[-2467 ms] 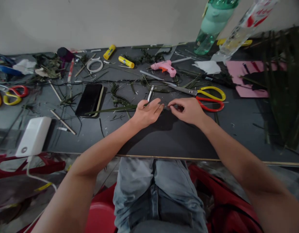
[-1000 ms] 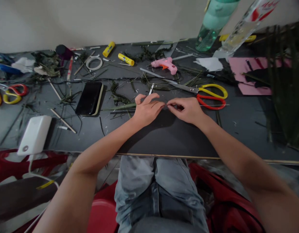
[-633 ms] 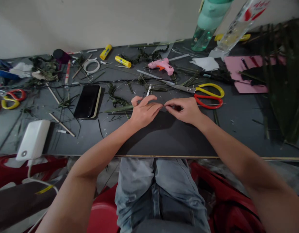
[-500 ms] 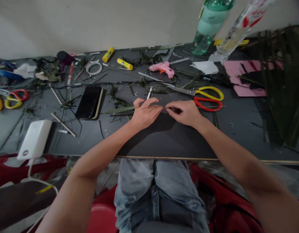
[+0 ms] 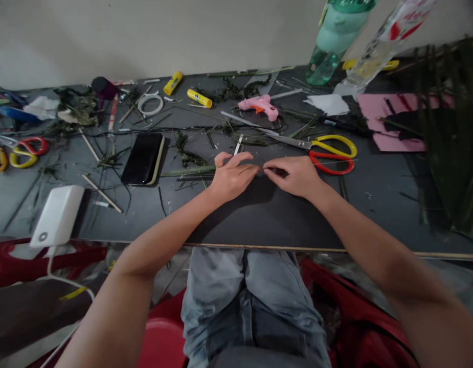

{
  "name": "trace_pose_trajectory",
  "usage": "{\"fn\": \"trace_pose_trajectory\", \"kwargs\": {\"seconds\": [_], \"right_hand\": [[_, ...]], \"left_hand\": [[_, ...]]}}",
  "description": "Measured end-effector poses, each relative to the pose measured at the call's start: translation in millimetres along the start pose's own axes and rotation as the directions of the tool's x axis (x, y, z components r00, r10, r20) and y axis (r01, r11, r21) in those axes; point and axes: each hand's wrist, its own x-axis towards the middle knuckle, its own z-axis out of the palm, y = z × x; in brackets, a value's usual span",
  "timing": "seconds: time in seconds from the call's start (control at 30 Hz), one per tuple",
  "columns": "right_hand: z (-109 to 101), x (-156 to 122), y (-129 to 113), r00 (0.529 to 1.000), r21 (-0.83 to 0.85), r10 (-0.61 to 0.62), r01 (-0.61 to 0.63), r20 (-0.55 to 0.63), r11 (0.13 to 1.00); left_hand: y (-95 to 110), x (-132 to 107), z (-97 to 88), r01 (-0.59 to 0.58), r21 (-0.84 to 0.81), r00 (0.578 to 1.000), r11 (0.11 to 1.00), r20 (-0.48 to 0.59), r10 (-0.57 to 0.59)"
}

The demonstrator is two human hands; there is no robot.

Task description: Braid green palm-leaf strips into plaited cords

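My left hand [image 5: 233, 176] is pinched at thumb and forefinger, with its outer fingers lifted. My right hand [image 5: 293, 176] is pinched too, its fingertips almost touching the left ones. A thin pale strand [image 5: 341, 162] sticks out to the right from behind my right hand, over the scissors. What lies between the left fingertips is too small to make out. Just beyond my left hand is a narrow white strip [image 5: 239, 144]. A long green leaf strip [image 5: 186, 171] lies left of it. Scissors with yellow and red handles [image 5: 332, 148] rest behind my right hand.
A phone [image 5: 143, 159] and a white power bank [image 5: 58, 215] lie to the left. Behind are a pink glue gun [image 5: 259, 106], glue sticks [image 5: 200, 98], a tape roll [image 5: 150, 105] and a green bottle [image 5: 332, 46]. Big leaves [image 5: 447, 153] cover the right side.
Both hands keep their pinch with fingertips close together and have barely moved. The whole view has shifted slightly; objects on the table stay where they were.
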Motion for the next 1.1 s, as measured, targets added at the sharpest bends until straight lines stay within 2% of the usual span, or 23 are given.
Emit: {"fn": "trace_pose_trajectory", "kwargs": {"seconds": [0.07,0.23,0.37,0.5,0.6,0.73,0.93,1.1], "right_hand": [[-1,0,2,0.999,-0.012,-0.032,0.032,0.0,0.999],[-1,-1,1,0.997,0.01,-0.069,0.07,-0.035,0.998],[-2,0,-1,0.988,0.026,-0.118,0.121,-0.098,0.992],[-5,2,-2,0.961,0.027,-0.173,0.183,-0.215,0.983],[-3,3,0,0.953,-0.056,-0.186,0.177,-0.239,0.983],[2,2,2,0.953,-0.13,-0.192,0.165,-0.233,0.978],[2,2,0,0.936,-0.188,-0.249,0.205,-0.249,0.96],[2,3,0,0.929,-0.215,-0.272,0.221,-0.25,0.951]], "left_hand": [[-1,0,-0.6,0.018,-0.003,1.0,1.0,0.001,-0.018],[-1,-1,-2.6,0.102,-0.091,0.988,0.991,0.127,-0.09],[2,4,-6.2,0.174,-0.121,0.974,0.977,0.17,-0.152],[6,14,-13.2,0.288,-0.153,0.941,0.945,0.226,-0.25],[8,21,-17.8,0.346,-0.173,0.914,0.922,0.284,-0.29],[10,23,-18.7,0.361,-0.179,0.9,0.915,0.322,-0.293],[13,22,-17.9,0.379,-0.185,0.902,0.907,0.295,-0.316],[13,23,-19.7,0.395,-0.167,0.888,0.904,0.322,-0.329]]}}
